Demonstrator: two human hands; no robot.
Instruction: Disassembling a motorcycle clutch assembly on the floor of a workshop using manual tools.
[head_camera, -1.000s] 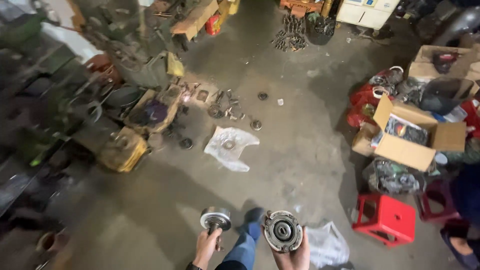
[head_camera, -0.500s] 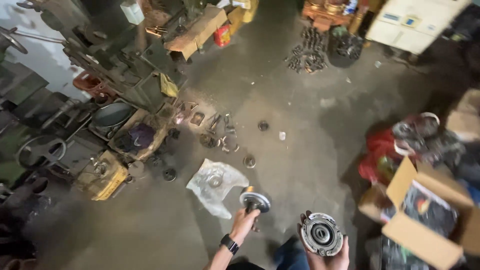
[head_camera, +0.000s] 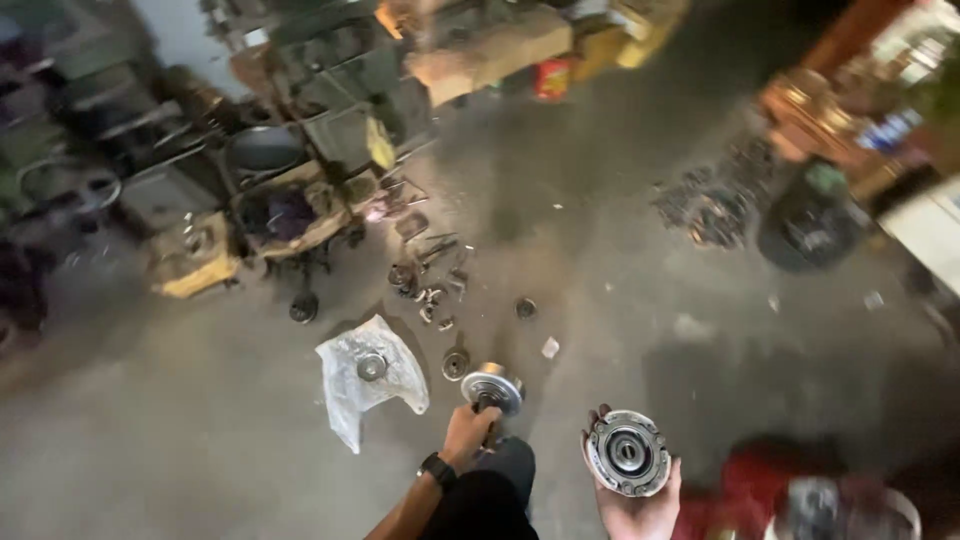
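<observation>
Head view: left hand (head_camera: 468, 432) grips flanged shaft (head_camera: 492, 388); right hand (head_camera: 636, 500) cradles hub (head_camera: 628, 453).

**Concrete floor, scattered parts**

The grey floor (head_camera: 620, 260) carries a crumpled plastic bag (head_camera: 368, 385) with a metal ring on it, loose round parts (head_camera: 432, 290) beside it, and a scrap pile (head_camera: 712, 208) well apart.

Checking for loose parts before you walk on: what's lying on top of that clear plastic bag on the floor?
One round metal ring-shaped part sits on the plastic bag, near its upper middle. Whether anything lies under the crumpled bag cannot be seen.
</observation>
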